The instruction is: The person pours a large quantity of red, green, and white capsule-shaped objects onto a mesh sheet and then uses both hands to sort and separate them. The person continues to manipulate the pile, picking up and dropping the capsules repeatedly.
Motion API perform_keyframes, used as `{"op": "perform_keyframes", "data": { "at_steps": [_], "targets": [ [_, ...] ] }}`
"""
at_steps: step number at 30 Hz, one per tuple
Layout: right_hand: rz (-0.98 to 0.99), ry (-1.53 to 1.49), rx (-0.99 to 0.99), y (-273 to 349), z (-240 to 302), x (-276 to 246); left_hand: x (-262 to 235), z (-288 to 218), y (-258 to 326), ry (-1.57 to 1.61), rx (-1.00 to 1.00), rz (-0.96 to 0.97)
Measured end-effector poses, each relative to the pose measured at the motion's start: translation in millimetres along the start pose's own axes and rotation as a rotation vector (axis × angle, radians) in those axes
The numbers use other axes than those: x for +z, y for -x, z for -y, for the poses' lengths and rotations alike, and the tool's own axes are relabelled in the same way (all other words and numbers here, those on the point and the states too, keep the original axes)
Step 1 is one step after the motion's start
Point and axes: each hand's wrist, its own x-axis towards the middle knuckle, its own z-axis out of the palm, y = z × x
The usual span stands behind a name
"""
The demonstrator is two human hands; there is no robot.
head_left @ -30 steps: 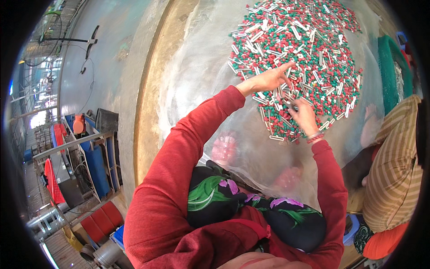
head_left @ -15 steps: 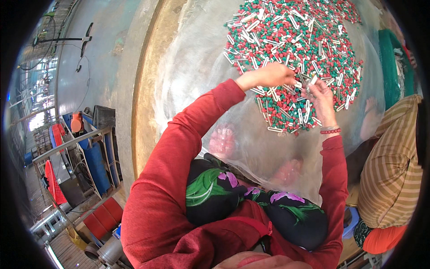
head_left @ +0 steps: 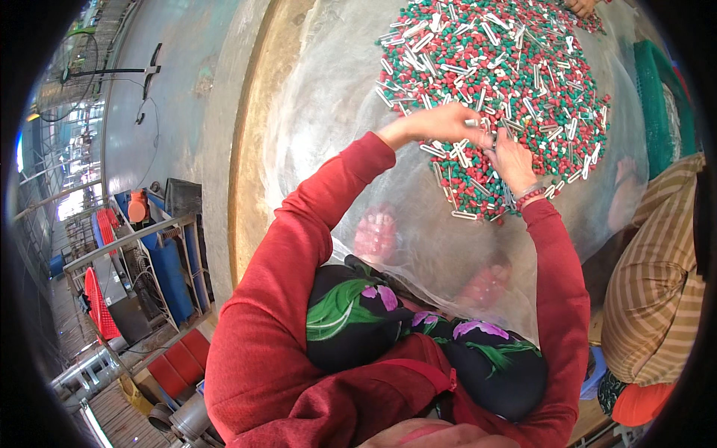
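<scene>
The heap of small red, green and white plastic pieces (head_left: 508, 82) lies on a clear plastic sheet (head_left: 336, 127) over the round table. Light, stiff and smooth, they look best pinched singly at mid-length. The left hand (head_left: 441, 123) pinches white pieces; the right hand (head_left: 511, 160) rests curled on the heap's near edge.

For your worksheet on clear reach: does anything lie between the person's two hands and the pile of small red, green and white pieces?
Nothing visible does. The left hand and right hand rest directly on the pile of pieces, spread on a clear plastic sheet.
</scene>
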Motion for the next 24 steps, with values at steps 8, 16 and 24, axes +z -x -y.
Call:
{"op": "perform_keyframes", "data": {
  "at_steps": [8,16,24],
  "targets": [
    [0.387,-1.455,0.284,7.8,-21.7,-31.2,58.3,80.1,-16.4,-0.953,0.04,-0.048],
    [0.494,-1.848,0.048,57.4,-48.7,-73.9,-6.8,28.4,0.3,0.633,-0.176,-0.076],
    [0.429,-0.826,0.067,70.0,-43.0,-16.9,-4.6,71.7,36.0,0.095,-0.002,-0.129]
  ]
}}
